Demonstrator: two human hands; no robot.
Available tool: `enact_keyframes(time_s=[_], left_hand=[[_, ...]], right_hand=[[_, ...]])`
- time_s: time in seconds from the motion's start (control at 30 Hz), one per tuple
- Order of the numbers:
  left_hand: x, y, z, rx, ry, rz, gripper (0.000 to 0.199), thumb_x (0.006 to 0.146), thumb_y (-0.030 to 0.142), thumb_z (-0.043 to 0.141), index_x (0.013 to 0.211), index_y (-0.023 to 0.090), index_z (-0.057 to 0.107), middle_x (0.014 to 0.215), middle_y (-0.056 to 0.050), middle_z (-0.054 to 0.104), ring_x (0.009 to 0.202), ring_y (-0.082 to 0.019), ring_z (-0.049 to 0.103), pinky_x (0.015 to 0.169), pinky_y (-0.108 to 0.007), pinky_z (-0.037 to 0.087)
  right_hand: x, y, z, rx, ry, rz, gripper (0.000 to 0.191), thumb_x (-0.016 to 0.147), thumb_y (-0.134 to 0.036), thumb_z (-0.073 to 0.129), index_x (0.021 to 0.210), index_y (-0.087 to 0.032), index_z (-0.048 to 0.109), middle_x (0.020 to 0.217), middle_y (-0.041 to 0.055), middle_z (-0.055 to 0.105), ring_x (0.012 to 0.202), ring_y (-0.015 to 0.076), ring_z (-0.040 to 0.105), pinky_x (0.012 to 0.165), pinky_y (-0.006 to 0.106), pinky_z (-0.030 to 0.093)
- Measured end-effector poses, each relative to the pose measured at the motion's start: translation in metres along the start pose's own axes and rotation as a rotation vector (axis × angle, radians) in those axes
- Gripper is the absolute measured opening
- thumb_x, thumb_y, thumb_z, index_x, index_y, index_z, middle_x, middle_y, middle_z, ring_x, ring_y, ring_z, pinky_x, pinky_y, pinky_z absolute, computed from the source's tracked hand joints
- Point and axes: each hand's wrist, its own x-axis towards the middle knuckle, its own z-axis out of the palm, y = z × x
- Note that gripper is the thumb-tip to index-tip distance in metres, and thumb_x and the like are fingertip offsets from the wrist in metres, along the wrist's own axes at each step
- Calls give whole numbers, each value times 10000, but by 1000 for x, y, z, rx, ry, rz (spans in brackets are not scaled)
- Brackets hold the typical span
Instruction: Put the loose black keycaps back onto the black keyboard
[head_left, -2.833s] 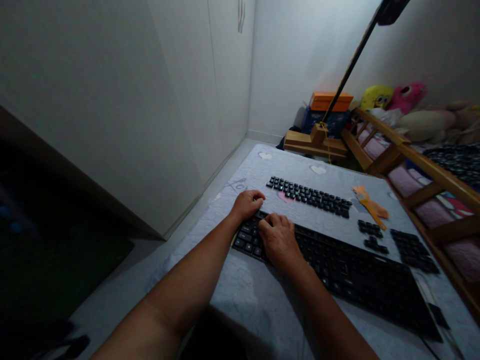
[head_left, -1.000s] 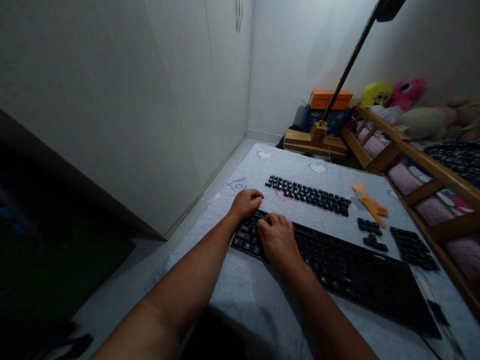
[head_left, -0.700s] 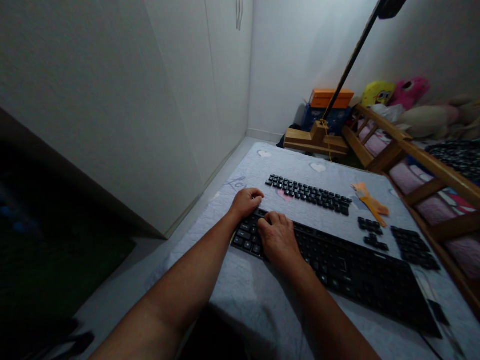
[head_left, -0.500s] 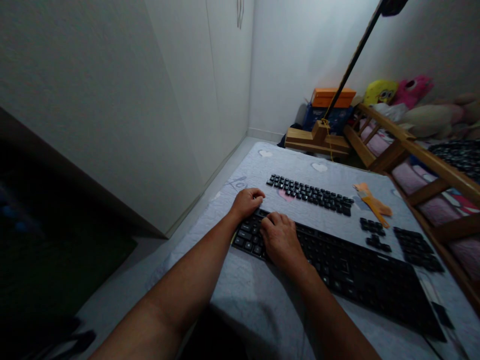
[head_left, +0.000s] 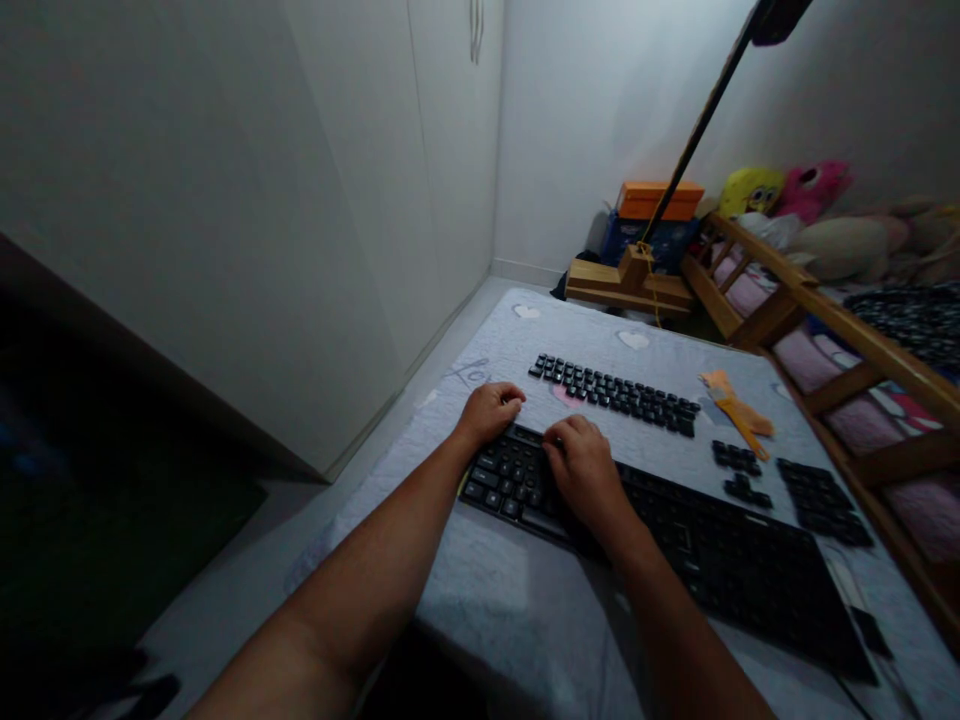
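A black computer keyboard lies at a slant on the bedcover, with keys fitted at its left end. My left hand rests at its far left corner, fingers curled in towards the thumb; what they hold, if anything, is hidden. Over the upper left rows is my right hand, its fingers bent and together, tips down at the keys. The hand covers whatever is under them. Behind the keyboard, loose black keycaps are laid out in rows. Smaller groups of arrow keycaps and number-pad keycaps lie to the right.
An orange brush-like tool lies on an orange cloth or wrapper. A cable runs from the keyboard's right end. A white wardrobe stands on the left, a wooden bed rail on the right. A wooden stand is beyond.
My right hand has shifted right and slightly away along the keyboard, uncovering more keys at the left end. The left hand stays at the corner. The view has shifted slightly.
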Motion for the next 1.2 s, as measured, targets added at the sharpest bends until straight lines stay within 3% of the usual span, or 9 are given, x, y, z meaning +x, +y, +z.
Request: enact_keyframes(time_s=[0.17,0.4,0.73,1.2], left_hand=[[0,0,0,2,-2,-2,220,758,208,566,871,158,747,777,-24,722,737,-151,641,712,-241,498],[-1,0,0,-12,-6,-2,223,761,214,565,877,155,745,786,-28,726,755,-154,648,716,-241,494],[-1,1,0,-1,-15,-7,226,762,202,558,875,153,748,788,-26,727,758,-154,649,720,-240,485],[-1,3,0,-13,-9,-27,224,770,212,564,884,154,748,801,-29,736,753,-152,655,728,-238,496]], right_hand=[[31,37,-11,-165,112,174,177,886,-217,578,1002,-206,711,1026,100,597,1007,264,519,823,356,379],[67,59,-8,-314,82,230,216,876,-261,610,1054,-233,728,1063,115,585,1020,276,491,791,361,367],[85,66,3,-356,44,193,226,850,-288,631,1045,-234,730,1081,113,583,1030,275,465,787,356,334],[88,63,9,-394,50,147,186,848,-272,611,973,-185,717,1059,131,594,1013,292,477,791,376,346]])
